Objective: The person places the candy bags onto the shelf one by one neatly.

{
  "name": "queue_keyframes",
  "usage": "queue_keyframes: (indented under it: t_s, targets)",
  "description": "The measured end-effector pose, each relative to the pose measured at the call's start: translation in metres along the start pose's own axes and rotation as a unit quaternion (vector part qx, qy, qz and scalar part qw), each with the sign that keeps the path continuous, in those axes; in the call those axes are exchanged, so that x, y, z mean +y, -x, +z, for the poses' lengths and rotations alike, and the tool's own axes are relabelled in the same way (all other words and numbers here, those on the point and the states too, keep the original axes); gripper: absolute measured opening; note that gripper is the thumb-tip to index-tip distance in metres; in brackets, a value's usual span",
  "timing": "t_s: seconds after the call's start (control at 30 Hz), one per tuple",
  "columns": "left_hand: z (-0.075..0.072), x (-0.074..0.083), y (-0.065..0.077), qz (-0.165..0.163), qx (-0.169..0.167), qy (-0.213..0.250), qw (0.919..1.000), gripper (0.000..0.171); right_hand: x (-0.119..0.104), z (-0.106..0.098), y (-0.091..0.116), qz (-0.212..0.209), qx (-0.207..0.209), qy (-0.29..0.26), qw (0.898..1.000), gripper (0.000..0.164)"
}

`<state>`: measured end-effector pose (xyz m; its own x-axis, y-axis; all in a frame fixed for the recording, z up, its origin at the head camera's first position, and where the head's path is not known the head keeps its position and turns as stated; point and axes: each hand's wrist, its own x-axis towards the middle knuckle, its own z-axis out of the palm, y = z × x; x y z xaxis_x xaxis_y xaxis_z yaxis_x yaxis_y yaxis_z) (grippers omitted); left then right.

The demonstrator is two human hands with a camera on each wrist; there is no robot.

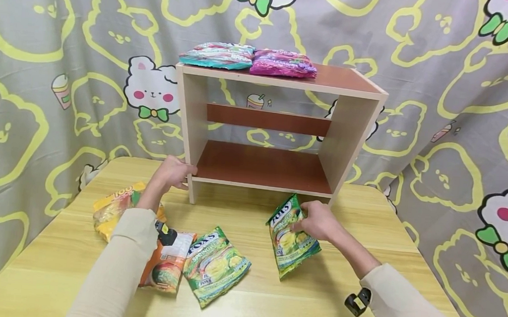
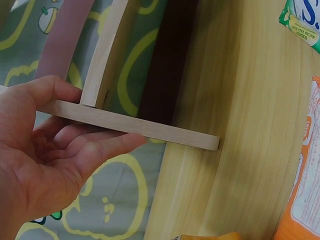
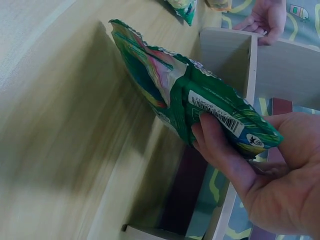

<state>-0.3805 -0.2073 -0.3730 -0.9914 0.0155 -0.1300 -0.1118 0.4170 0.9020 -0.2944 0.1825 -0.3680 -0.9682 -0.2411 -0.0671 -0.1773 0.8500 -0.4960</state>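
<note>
My right hand (image 1: 319, 220) grips a green Fox's candy bag (image 1: 287, 238) by its side, tilted just in front of the small shelf. In the right wrist view the bag's barcoded back (image 3: 215, 110) shows, with fingers pressed against it. My left hand (image 1: 173, 172) holds the left side panel (image 2: 135, 124) of the wooden shelf (image 1: 261, 185), near the lower board, with fingers on both faces of the panel. A second green Fox's bag (image 1: 216, 267) lies flat on the table between the hands.
An orange bag (image 1: 167, 266) and a yellow bag (image 1: 116, 207) lie at the left, partly behind my left forearm. On the shelf's top rest a teal bag (image 1: 219, 56) and a purple bag (image 1: 283, 64). A patterned curtain (image 1: 109, 67) hangs behind the wooden table (image 1: 337, 294).
</note>
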Motion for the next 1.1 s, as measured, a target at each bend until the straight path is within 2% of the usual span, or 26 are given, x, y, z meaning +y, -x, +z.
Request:
queue_keyframes:
  t_s: [0.47,0.63,0.77,1.1]
  targets:
    - [0.0,0.0,0.001,0.0,-0.003,-0.001,1.0,0.04,-0.005,-0.011,0.003,0.002,-0.003,-0.015,1.0,0.026]
    - [-0.001,-0.002,0.0,0.001,0.0,0.001,1.0,0.04,-0.009,-0.02,0.003,-0.015,0.009,-0.011,1.0,0.023]
    - [-0.001,-0.002,0.001,0.005,-0.001,0.002,1.0,0.04,-0.013,-0.028,0.003,-0.024,0.011,0.0,1.0,0.025]
    - [0.0,-0.001,0.0,0.0,0.001,0.004,1.0,0.039,-0.028,-0.052,0.006,-0.013,0.002,0.026,1.0,0.032]
